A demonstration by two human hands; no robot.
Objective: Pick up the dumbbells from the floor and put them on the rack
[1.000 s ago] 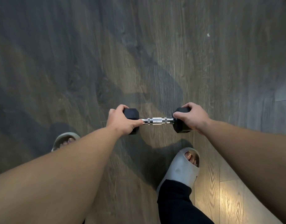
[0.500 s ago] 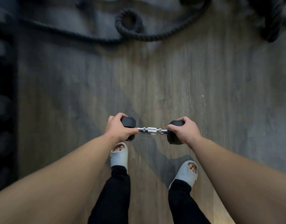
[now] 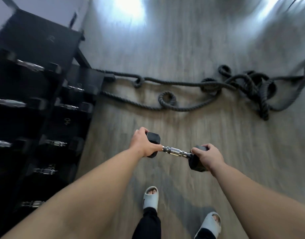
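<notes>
Beyond the held dumbbell (image 3: pixel 176 150), rope (image 3: pixel 182 94) sprawls beside the rack (image 3: pixel 36 94).

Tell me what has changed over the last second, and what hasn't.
The view swung up and round: the rack of dumbbells has come into sight on the left, and the rope now lies across the floor ahead. The carried dumbbell now tilts, right end lower. Unchanged: left hand and right hand each still grip one end, off the floor.
</notes>
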